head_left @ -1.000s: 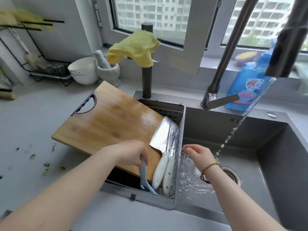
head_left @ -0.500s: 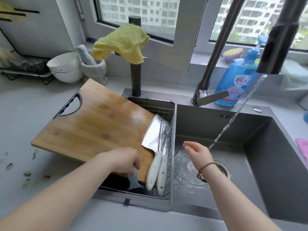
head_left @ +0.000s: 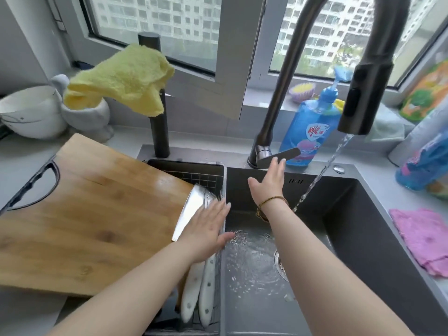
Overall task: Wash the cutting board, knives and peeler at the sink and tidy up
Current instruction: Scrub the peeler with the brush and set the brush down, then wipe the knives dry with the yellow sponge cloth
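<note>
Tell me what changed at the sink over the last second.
The left hand let go of the blue peeler and now lies open over the knives. The right hand moved from the basin up to the faucet lever. Water still runs; the cutting board stayed put.

**Both hands leave their earlier spots**

The left hand point(head_left: 206, 229) no longer grips the blue peeler handle it held half a second ago; it now hovers flat and open over the cleaver point(head_left: 191, 209) blade, and the peeler is out of sight. The right hand point(head_left: 269, 187) is up out of the basin water, its fingers point(head_left: 278, 166) now at the faucet lever point(head_left: 276, 157).
</note>
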`<state>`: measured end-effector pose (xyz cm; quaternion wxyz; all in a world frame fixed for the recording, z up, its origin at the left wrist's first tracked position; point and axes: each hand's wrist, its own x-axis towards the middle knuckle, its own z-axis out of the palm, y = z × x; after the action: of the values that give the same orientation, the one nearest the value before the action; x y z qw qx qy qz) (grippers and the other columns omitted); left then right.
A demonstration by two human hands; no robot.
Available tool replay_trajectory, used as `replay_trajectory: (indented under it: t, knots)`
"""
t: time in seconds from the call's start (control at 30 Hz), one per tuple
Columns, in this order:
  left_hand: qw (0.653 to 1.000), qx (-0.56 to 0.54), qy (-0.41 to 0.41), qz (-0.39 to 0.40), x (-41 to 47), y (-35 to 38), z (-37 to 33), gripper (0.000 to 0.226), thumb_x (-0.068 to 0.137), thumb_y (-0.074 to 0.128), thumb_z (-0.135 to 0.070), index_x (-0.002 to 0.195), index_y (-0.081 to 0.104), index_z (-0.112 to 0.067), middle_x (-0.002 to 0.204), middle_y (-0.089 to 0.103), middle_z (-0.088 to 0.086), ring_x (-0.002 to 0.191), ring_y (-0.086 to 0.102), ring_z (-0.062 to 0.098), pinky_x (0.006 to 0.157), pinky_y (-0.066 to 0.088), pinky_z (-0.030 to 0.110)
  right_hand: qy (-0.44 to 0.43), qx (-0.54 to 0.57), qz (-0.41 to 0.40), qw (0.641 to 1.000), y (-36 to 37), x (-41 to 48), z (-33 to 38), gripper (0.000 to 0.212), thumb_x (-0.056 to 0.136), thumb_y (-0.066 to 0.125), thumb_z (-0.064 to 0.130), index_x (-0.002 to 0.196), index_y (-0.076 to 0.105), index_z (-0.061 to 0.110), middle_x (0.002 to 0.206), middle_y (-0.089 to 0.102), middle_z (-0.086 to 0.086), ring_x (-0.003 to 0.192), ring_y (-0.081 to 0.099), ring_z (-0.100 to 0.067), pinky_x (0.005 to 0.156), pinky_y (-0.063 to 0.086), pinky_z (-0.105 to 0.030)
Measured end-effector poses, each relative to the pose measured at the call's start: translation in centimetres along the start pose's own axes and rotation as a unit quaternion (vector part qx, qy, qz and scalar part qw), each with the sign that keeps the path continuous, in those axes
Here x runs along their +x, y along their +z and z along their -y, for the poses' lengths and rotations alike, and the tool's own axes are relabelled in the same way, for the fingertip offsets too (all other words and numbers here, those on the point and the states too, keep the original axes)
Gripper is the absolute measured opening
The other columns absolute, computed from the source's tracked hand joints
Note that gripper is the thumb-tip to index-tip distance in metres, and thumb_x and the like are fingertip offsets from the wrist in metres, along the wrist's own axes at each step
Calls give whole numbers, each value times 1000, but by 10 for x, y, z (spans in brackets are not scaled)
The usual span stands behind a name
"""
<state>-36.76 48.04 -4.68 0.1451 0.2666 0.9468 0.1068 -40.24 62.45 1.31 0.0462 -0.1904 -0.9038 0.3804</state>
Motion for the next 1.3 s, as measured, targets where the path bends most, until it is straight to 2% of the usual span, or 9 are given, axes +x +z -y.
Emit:
replay_trajectory:
  t: [0.13, 0.23, 0.33, 0.53, 0.7, 0.8, 1.03, 1.2, 1.3]
  knots:
    - [999, 32, 23, 37, 11, 3, 4, 66, 94, 15, -54, 148, -6, -21, 155, -15, -3, 143, -15, 12, 113, -11, 29, 6, -10, -48, 999, -5, 21, 0, 75, 91, 48, 12, 146, -2, 5, 155, -13, -10, 144, -4, -23, 115, 2, -27]
    - [997, 26, 56, 35, 16, 3, 11, 114, 52, -20, -84, 148, -4, -24, 150, -22, -9, 141, -17, 10, 110, -15, 27, 12, 7, -69, 998, -3, 27, -3, 76, 91, 49, 12, 146, -3, 5, 155, -12, -11, 144, -3, -23, 115, 3, -27]
    - [998, 2, 60, 35, 19, 7, 16, 135, 29, -38, -81, 148, -4, -27, 135, -28, -16, 133, -25, 2, 105, -19, 26, 11, -11, -78, 997, 1, 31, -2, 77, 90, 51, 12, 146, -1, 5, 154, -14, -12, 144, 1, -25, 116, 6, -29]
    - [998, -6, 35, 44, 15, -1, 10, 64, 96, 27, -50, 148, 0, -25, 155, -15, -6, 142, -15, 11, 112, -14, 29, 17, -42, -77, 996, -8, 32, -1, 74, 89, 51, 15, 147, 6, 10, 156, -7, -8, 144, 6, -25, 118, 11, -36]
    - [998, -47, -36, -34, -3, -10, 24, 57, 96, 22, -49, 147, 5, -29, 156, -10, -7, 143, -12, 9, 113, -13, 29, -77, -64, -54, 993, -11, 4, 19, 69, 91, 49, 15, 147, 8, 14, 156, 3, -4, 144, 1, -20, 117, 2, -32]
    - [981, -7, -83, -177, -25, -24, 50, 83, 74, -1, -54, 142, 32, -22, 154, 17, 0, 143, 14, 19, 114, 2, 36, -182, -51, -26, 982, -4, -14, 57, 71, 89, 52, 18, 147, 11, 15, 156, 5, -4, 144, 3, -18, 116, 3, -30]
    - [897, -70, -239, -365, -103, -58, 130, 40, 94, 39, -14, 132, 48, -7, 141, 44, 10, 136, 33, 26, 114, 11, 39, -400, -123, 9, 908, 13, -40, 150, 88, 85, 61, 31, 147, -2, 22, 156, -6, -1, 144, -4, -16, 109, -9, -19]
    - [930, 29, -314, -188, -118, -65, 131, 50, 99, 28, -33, 146, 14, -23, 155, 8, -6, 144, -1, 14, 115, -7, 34, -448, -210, -4, 869, 21, -41, 188, 88, 85, 61, 28, 147, 0, 23, 156, -6, -1, 144, -3, -18, 115, -5, -27]
    - [936, 75, -311, -149, -121, -64, 131, 50, 99, 26, -37, 146, 15, -25, 156, 2, -4, 144, -6, 17, 115, -9, 37, -453, -227, -10, 862, 23, -38, 200, 71, 88, 56, 24, 146, 15, 21, 155, 12, 1, 144, 5, -17, 114, 1, -27]
